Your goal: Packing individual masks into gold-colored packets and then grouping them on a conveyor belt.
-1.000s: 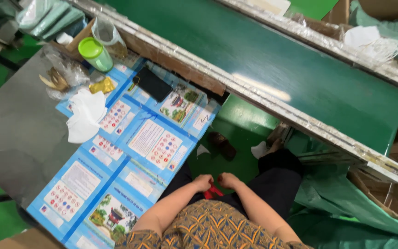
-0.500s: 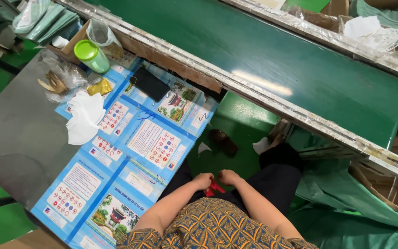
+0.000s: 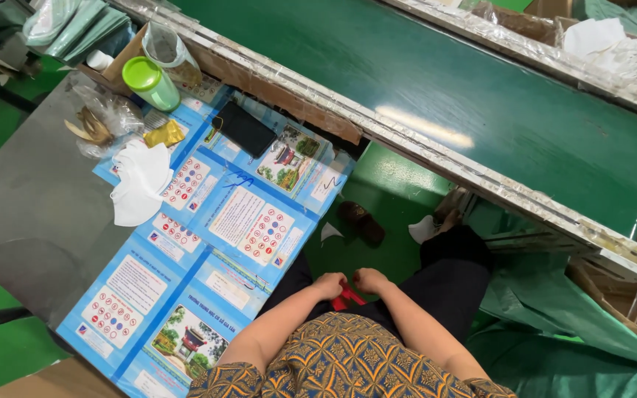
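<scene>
Both my hands rest in my lap over dark trousers. My left hand (image 3: 329, 284) and my right hand (image 3: 370, 279) are closed together on a small red object (image 3: 345, 296) that shows between and below them. What the red object is cannot be made out. My forearms come out of patterned brown-and-gold sleeves at the bottom of the view.
Blue printed sheets (image 3: 208, 250) cover a grey table (image 3: 23, 214) on my left, with a black phone (image 3: 245, 128), white cloth (image 3: 138, 181), green-lidded cup (image 3: 152, 82) and plastic bags. A green conveyor belt (image 3: 444, 81) runs across ahead. A dark shoe (image 3: 361, 221) lies on the green floor.
My hands have stayed together on the red object in my lap. The view has shifted slightly; nothing on the table has moved.
</scene>
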